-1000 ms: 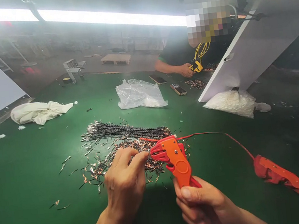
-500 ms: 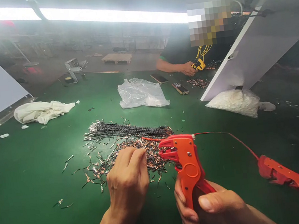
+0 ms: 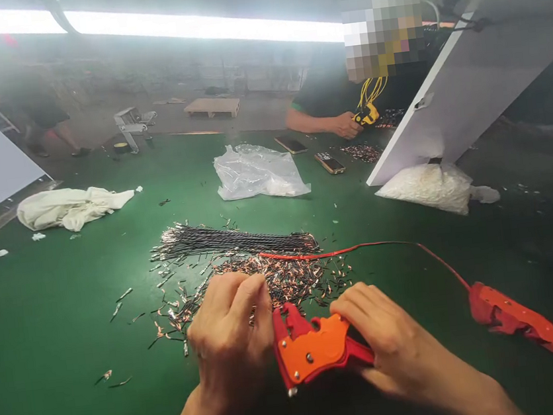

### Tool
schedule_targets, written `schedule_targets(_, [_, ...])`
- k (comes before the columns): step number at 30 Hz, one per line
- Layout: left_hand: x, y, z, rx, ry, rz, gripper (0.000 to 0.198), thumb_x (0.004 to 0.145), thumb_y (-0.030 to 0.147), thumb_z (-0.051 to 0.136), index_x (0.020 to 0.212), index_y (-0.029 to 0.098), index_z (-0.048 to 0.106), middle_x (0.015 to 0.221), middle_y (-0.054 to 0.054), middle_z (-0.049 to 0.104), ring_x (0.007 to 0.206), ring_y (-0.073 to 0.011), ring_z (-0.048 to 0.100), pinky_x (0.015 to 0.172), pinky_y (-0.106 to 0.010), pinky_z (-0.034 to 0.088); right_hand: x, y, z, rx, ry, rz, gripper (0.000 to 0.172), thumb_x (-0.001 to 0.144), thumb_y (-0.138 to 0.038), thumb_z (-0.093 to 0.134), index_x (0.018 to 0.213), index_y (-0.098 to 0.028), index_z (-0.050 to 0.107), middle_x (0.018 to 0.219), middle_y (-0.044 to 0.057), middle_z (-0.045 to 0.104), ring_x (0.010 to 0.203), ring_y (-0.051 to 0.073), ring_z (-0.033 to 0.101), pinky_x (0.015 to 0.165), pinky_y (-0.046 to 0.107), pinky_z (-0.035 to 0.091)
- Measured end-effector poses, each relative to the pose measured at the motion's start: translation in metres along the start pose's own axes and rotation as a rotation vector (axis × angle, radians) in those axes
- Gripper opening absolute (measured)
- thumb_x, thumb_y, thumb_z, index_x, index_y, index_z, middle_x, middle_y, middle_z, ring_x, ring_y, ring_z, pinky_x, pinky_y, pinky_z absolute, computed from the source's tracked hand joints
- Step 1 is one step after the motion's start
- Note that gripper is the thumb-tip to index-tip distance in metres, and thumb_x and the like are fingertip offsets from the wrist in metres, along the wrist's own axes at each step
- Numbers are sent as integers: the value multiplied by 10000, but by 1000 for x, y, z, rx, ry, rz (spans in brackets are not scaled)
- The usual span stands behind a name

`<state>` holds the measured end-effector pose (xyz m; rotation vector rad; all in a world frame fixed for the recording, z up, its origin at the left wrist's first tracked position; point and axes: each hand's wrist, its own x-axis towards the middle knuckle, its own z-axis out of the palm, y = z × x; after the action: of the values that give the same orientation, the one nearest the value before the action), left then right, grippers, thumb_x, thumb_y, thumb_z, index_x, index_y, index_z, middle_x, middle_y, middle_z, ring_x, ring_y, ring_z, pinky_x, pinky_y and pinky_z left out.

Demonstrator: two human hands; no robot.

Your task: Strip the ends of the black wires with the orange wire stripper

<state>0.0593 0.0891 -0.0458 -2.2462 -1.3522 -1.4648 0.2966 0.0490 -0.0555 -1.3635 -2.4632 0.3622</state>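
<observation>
1. From here the green desk [image 3: 91, 288] runs under and far beyond both hands; past it one wooden pallet [image 3: 212, 107] sits on the floor.
2. One co-worker [image 3: 321, 96] is across from the right hand, holding a yellow-and-black tool [image 3: 366, 114].
3. I count two plastic bags: a full bag [image 3: 427, 190], ahead of the right hand and to its right, packed with white bits, and a clear bag [image 3: 257, 170] straight ahead, something whitish inside.
4. One bundle of black wires [image 3: 240, 238] lies just beyond the left hand [image 3: 227, 326], whose fingertips are pinched; I can't tell what's between them.
5. The right hand [image 3: 394, 337] grips one orange stripper [image 3: 317, 349], its head beside the left fingertips; a second stripper [image 3: 524, 322] lies farther right.
6. Two phones [image 3: 330, 163] rest well ahead.
7. Countless clippings [image 3: 294, 275] litter the desk just beyond both hands.
</observation>
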Motion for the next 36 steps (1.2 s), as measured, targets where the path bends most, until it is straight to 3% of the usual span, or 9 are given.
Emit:
schedule_targets(3, [-1,2,3,6,-83,25,122,831,34,612,890,141,607,770,-36,608,727,-148,530,664,-290,437,2,-12,9,-31,-26,-45,420,712,-270,790,1037,-195,536,957,58,581,854,265,510,751,419,453])
schedule_targets(6, [-1,4,6,12,-177,22,94,857,65,586,827,153,600,747,-29,599,720,-161,514,669,-314,410,2,-20,15,-127,-11,-78,612,683,-514,810,1102,-158,542,993,94,596,881,295,524,770,465,466])
schedule_targets(11, [-1,7,6,6,-244,19,104,872,78,553,817,152,599,762,-36,601,740,-176,516,692,-334,398,3,-23,18,-138,-23,-59,584,728,-502,780,1127,-140,555,1031,111,602,949,317,535,868,524,453])
schedule_targets(16, [-3,8,6,-24,-286,40,146,870,47,522,797,157,586,742,-28,578,704,-164,485,661,-314,370,8,-24,10,13,17,-63,556,770,-599,694,1085,-152,596,994,109,612,913,310,558,842,533,467])
schedule_targets(18, [-5,10,7,-28,-316,63,163,868,43,511,782,161,582,730,-26,565,696,-166,467,649,-311,355,9,-23,7,138,118,-21,499,863,-569,601,1146,-159,578,1022,115,621,924,298,578,817,505,489])
schedule_targets(21, [-8,14,9,-22,-368,109,194,876,55,495,741,166,579,699,-26,538,672,-169,433,633,-311,329,13,-21,9,356,309,108,319,952,-353,541,1223,-186,542,988,78,645,881,225,617,769,386,526])
schedule_targets(24, [-11,20,11,-28,-388,157,249,893,74,469,685,172,564,663,-26,512,646,-170,405,624,-314,311,18,-21,15,461,403,161,178,920,-206,573,1091,-222,618,858,17,660,756,164,610,672,285,504])
schedule_targets(28, [-14,27,13,-62,-382,190,246,914,94,460,713,177,575,658,-20,513,636,-172,399,614,-316,295,23,-23,18,408,408,122,123,889,-142,568,834,-217,648,726,-11,656,677,158,574,660,299,433])
schedule_targets(36, [-15,28,11,-62,-363,188,276,937,109,429,700,177,554,648,-17,507,633,-178,391,618,-325,288,26,-28,16,321,343,85,136,875,-127,536,824,-200,638,706,-2,643,677,172,567,693,319,401])
